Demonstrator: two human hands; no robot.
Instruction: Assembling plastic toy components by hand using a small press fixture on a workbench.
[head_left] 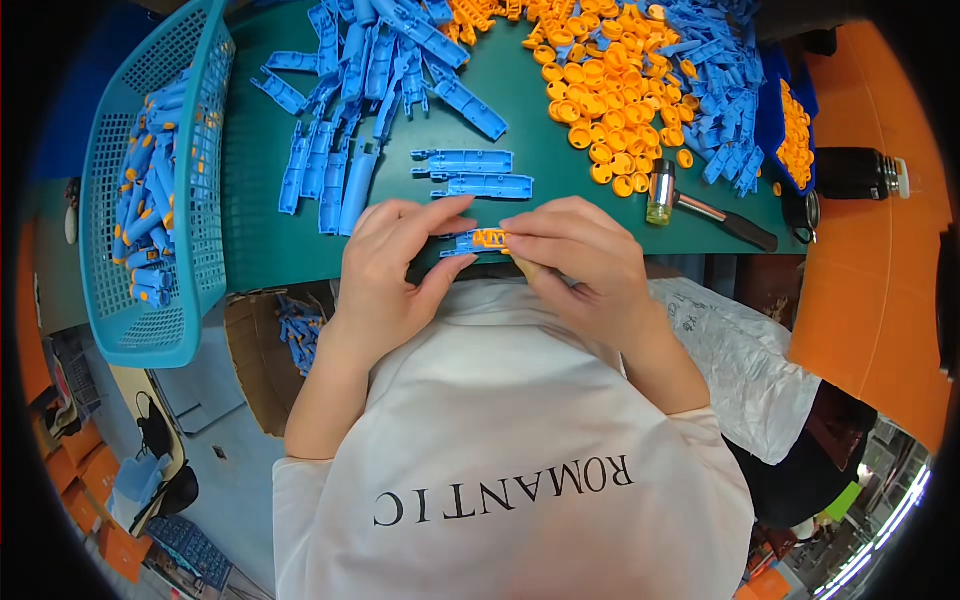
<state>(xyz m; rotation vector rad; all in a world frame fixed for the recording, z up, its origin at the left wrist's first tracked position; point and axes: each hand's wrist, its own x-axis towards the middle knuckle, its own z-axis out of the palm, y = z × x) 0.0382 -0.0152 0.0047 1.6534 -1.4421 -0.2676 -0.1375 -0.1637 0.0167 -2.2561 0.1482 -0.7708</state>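
A blue plastic half-shell (462,243) with an orange toothed insert (488,238) in it lies between my hands at the near edge of the green table. My left hand (395,265) pinches its left end between thumb and fingers. At the other end, my right hand (585,250) grips it, its fingertips over the orange insert and hiding that part. Just beyond my fingers, two more blue half-shells (490,186) lie side by side, hollow side up. Further back is a loose pile of blue half-shells (375,70).
Orange round caps (610,90) and small blue parts (725,90) are heaped at the back right. A hammer (715,210) with a clear yellowish head lies nearer. At left stands a turquoise basket (207,180) of assembled blue-orange pieces. A blue tray (775,115) and black bottle (855,173) are right.
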